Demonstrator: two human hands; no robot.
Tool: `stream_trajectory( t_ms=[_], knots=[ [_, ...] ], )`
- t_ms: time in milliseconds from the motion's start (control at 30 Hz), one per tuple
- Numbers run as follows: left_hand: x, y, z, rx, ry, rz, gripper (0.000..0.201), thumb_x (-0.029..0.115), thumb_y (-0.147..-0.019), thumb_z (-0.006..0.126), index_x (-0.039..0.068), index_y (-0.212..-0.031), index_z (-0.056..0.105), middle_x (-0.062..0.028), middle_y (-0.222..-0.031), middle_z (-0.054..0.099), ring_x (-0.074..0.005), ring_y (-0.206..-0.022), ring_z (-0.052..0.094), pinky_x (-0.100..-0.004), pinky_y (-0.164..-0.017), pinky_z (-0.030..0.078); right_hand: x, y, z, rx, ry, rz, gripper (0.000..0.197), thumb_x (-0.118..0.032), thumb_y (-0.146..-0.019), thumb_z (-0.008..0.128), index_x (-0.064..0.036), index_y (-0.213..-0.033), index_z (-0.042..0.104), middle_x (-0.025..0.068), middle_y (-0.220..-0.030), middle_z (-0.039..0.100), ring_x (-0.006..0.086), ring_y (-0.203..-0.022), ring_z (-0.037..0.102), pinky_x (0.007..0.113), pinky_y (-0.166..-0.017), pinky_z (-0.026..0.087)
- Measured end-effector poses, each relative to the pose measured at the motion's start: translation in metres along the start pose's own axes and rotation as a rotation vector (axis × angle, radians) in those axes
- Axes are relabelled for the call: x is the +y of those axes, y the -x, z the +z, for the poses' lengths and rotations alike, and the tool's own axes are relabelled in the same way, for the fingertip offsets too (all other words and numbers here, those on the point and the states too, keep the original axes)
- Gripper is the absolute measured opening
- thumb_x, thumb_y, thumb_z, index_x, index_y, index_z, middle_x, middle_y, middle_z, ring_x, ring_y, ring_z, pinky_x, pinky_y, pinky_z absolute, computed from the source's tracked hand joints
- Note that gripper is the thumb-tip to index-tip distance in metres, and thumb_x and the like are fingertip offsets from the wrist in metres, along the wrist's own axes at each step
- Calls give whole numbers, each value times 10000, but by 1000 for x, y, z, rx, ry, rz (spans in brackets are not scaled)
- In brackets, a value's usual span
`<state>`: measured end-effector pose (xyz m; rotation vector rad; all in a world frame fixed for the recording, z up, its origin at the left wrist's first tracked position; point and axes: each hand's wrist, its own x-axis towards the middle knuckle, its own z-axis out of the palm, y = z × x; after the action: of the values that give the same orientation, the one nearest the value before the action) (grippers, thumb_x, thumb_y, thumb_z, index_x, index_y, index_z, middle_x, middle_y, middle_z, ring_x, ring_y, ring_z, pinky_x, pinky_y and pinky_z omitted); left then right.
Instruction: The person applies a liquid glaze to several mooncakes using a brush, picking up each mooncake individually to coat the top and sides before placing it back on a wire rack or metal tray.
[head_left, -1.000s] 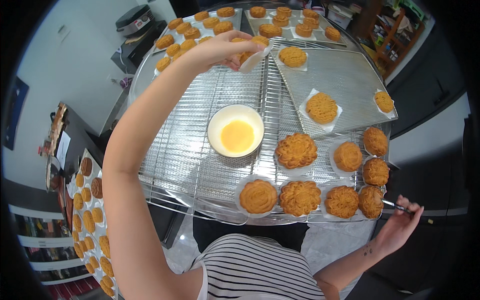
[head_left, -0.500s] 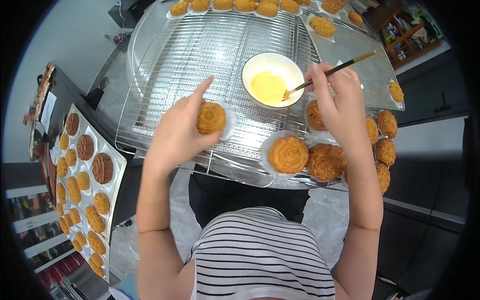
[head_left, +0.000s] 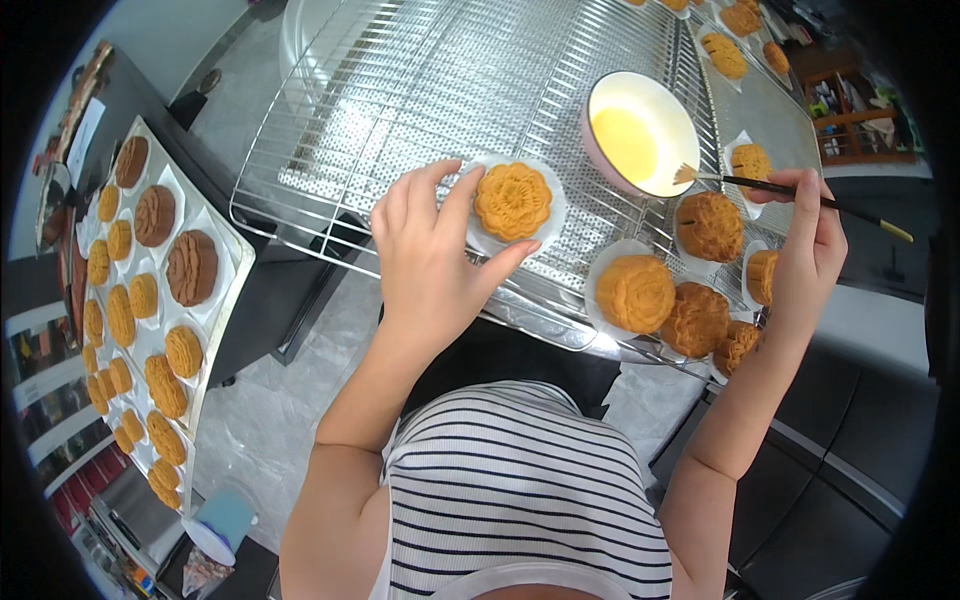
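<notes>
My left hand [head_left: 430, 240] lies beside a golden mooncake [head_left: 513, 201] with a flower pattern, on white paper on the wire rack. Its thumb and forefinger are spread around the near left side of the paper, and the hand holds nothing. A slim brush [head_left: 760, 184] with a dark handle is pinched in my right hand [head_left: 808, 235]. Its bristles are over the right rim of a white-lined bowl [head_left: 672, 115], pink outside, which holds yellow liquid [head_left: 625, 145]. To the right of the left hand stand more mooncakes, among them a smooth-sided one [head_left: 635, 293] and a browner one [head_left: 695, 318].
The wire rack [head_left: 330, 185] rests over a perforated metal tray. At the left, a pale tray [head_left: 212, 325] carries several brown and golden mooncakes on papers. More mooncakes sit along the right side, near a mesh tray [head_left: 770, 110]. Black cabinets [head_left: 830, 480] stand at the lower right.
My left hand has loosened from around the mooncake, uncovering its patterned top. The brush has come out of the liquid to the bowl's right rim. The whole view has turned.
</notes>
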<state>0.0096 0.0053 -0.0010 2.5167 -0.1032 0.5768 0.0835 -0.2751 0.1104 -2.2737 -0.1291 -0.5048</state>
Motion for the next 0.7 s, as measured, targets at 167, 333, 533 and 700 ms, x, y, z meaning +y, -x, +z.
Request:
stream_trajectory(
  t_ms=[167, 333, 533, 700],
  knots=[
    [1, -4, -2, -11, 0, 9, 662, 397, -648, 902, 89, -1192, 684, -108, -1263, 583, -298, -1180, 518, -458, -1017, 348, -18, 17, -6, 44, -112, 22, 387, -275, -1079, 467, 45, -975, 660, 131, -914, 697, 157, -902, 639, 305, -946, 431],
    [-4, 3, -12, -111, 86, 60, 671, 403, -627, 902, 119, -1196, 690, -91, -1272, 585, -296, -1202, 514, -448, -1024, 337, -34, 50, 26, -189, -486, -23, 260, -132, -1045, 473, 45, -936, 629, 177, -918, 702, 211, -821, 662, 331, -835, 515],
    [-8, 12, -10, -112, 141, 100, 694, 409, -606, 904, 127, -1203, 690, -65, -1264, 587, -288, -1216, 509, -438, -1019, 333, -41, 65, 59, -415, -385, -234, 191, -83, -1010, 520, 56, -957, 640, 188, -979, 669, 219, -905, 628, 330, -779, 546],
    [-10, 12, -8, -93, 169, 98, 693, 407, -599, 904, 125, -1195, 688, -57, -1265, 581, -281, -1216, 509, -435, -1019, 333, -44, 70, 63, -171, -497, -97, 173, -71, -990, 551, 60, -975, 662, 193, -1013, 661, 210, -917, 625, 324, -771, 560]
  ],
)
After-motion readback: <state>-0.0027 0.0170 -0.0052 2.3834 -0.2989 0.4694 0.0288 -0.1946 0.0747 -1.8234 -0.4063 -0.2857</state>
